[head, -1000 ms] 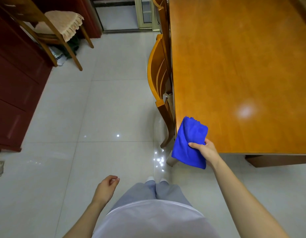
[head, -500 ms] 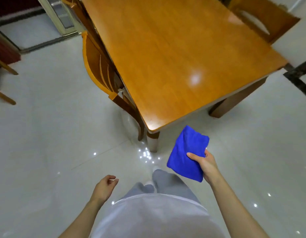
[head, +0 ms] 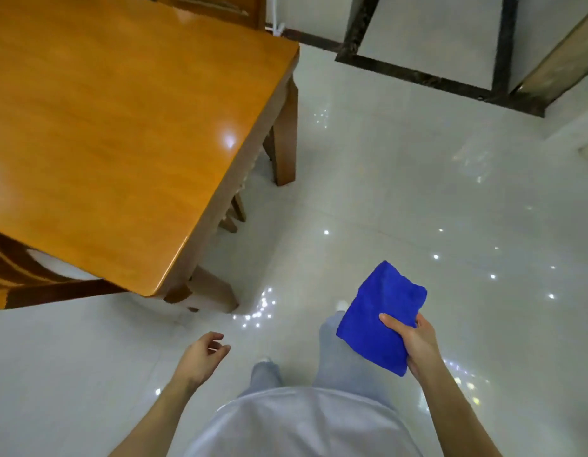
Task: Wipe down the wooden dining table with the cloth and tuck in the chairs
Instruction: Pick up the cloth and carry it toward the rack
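The wooden dining table [head: 114, 127] fills the upper left, its near corner pointing toward me. My right hand [head: 414, 344] holds a folded blue cloth [head: 381, 318] out over the floor, well right of the table and not touching it. My left hand [head: 200, 357] hangs low with loosely curled fingers and holds nothing. A wooden chair [head: 28, 278] is pushed under the table's left side; only its backrest shows. Another chair [head: 220, 8] stands at the far edge, and chair legs [head: 235, 212] show under the right side.
Glossy white floor tiles [head: 418, 192] spread to the right with light reflections. A dark stone border strip [head: 418, 77] crosses the floor at the upper right near a doorway frame [head: 563, 57]. My legs and feet [head: 332, 344] are at the bottom centre.
The view has swung right around the table's corner, so the table now lies on the left. The cloth has come off the table edge and is carried over the floor.
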